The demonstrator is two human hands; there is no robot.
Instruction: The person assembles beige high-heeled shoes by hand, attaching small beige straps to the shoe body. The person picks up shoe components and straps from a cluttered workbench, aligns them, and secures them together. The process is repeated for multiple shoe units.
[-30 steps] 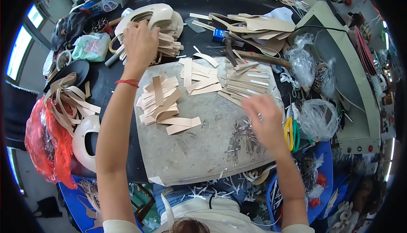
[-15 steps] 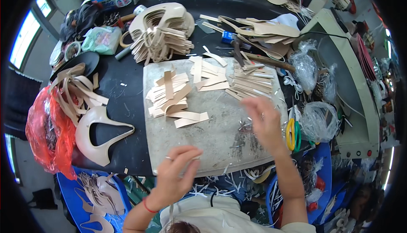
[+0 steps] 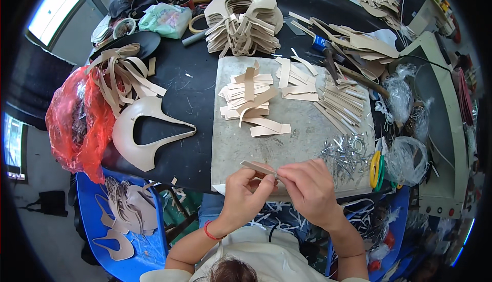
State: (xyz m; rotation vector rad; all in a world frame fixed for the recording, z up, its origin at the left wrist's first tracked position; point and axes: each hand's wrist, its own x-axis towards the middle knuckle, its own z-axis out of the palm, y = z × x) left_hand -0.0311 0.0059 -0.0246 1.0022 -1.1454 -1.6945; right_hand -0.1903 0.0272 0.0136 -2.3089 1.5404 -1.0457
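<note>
My left hand (image 3: 245,195) and right hand (image 3: 312,190) had drawn together since a moment before. Closed to a pinch, the fingers of both held a narrow beige strip (image 3: 258,167) over the grey board (image 3: 229,148), near six o'clock.

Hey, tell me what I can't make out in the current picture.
All in the head view:
1. The pale strip's right end: hidden by the left hand and right hand.
2. Small metal pieces: too small and jumbled to count.
3. Red bag's contents: obscured by crumpled plastic.
4. Lower-right blue tub: partly hidden behind the right forearm.
</note>
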